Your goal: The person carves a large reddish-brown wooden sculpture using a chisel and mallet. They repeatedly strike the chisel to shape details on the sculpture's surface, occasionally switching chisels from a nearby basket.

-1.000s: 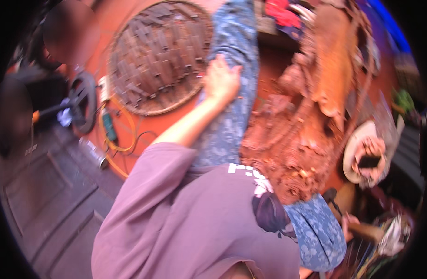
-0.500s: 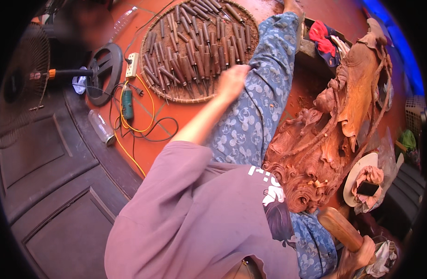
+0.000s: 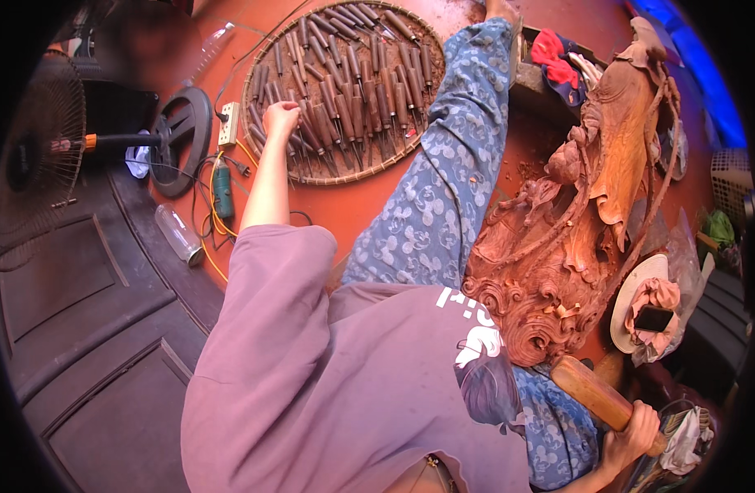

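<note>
The left hand [image 3: 280,119] reaches out over the round woven bamboo tray [image 3: 272,66] lying on the red-brown floor [image 3: 353,205]. Its fingers are curled together over the wooden-handled carving chisels [image 3: 353,82] at the tray's near-left edge; whether they grip one cannot be told. The rest of the chisels lie in rows just beyond and to the right of these fingers.

The right hand [image 3: 632,440] sits low at the person's side, its fingers clamped around the handle of a round wooden mallet [image 3: 591,393], whose head points up toward the large reddish carved wooden sculpture [image 3: 591,205]. The sculpture stands just above those fingers, with chips lying on its scrolled base.

Between the two hands stretches the person's leg in blue patterned trousers [image 3: 451,181]. Left of the left fingers stand a white power strip [image 3: 228,123], a green power tool [image 3: 222,191] with yellow cord, a clear plastic bottle [image 3: 178,234] and a black floor fan [image 3: 40,156].
</note>
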`<state>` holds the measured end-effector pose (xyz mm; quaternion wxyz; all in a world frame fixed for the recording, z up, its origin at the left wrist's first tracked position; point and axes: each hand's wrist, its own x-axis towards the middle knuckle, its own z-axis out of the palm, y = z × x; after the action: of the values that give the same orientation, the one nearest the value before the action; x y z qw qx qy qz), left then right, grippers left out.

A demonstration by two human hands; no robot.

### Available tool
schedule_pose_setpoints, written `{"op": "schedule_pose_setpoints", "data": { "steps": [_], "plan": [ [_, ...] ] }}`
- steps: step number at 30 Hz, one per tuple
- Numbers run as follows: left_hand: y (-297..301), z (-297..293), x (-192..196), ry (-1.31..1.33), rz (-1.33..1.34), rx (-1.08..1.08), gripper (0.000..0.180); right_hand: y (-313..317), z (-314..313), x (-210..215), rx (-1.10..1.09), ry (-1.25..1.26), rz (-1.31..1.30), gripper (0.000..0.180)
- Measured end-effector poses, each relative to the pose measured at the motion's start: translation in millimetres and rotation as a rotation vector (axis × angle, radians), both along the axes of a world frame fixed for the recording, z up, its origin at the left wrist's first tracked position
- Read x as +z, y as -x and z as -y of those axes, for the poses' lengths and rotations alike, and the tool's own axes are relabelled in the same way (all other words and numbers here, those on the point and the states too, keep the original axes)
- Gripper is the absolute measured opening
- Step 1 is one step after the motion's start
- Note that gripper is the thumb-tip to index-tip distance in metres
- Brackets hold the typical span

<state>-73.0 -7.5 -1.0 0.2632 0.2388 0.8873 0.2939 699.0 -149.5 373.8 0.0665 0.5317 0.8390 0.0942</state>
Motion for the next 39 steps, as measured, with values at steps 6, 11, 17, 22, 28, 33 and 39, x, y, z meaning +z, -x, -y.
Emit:
{"op": "schedule_pose_setpoints", "data": {
  "steps": [6, 11, 17, 22, 28, 33, 39],
  "plan": [
    [-32.9, 10.8, 2.2, 0.079, -0.208, -0.116, 0.03, 10.6, 1.2, 1.4, -0.109, 0.086, 0.016, 0.032],
    [-71.5, -5.1, -4.4, 0.224, -0.449, -0.247, 0.053, 5.6, -0.5, -4.2, -0.096, 0.094, 0.019, 0.036],
    [-84.5, -6.4, 18.6, 0.081, -0.651, -0.371, 0.037, 14.1, -12.2, -1.8, -0.148, 0.081, -0.024, 0.039],
    [-180.6, -30.8, 99.7, -0.537, -0.448, -0.61, 0.037, 23.0, -19.3, 14.1, -0.207, -0.032, -0.234, 0.033],
    [-395.8, -15.5, 252.9, -0.71, 0.911, -1.494, 0.032, 9.7, -38.5, 5.3, -0.222, -0.075, -0.495, 0.047],
    [-501.0, 35.0, 270.2, -1.072, 1.134, -1.623, 0.034, 11.2, -60.7, -16.4, -0.138, 0.095, -0.725, 0.038],
    [-508.8, 29.6, 248.2, -1.004, 1.153, -1.444, 0.04, 17.8, -65.9, -29.0, -0.207, 0.073, -0.643, 0.036]
  ]
}}
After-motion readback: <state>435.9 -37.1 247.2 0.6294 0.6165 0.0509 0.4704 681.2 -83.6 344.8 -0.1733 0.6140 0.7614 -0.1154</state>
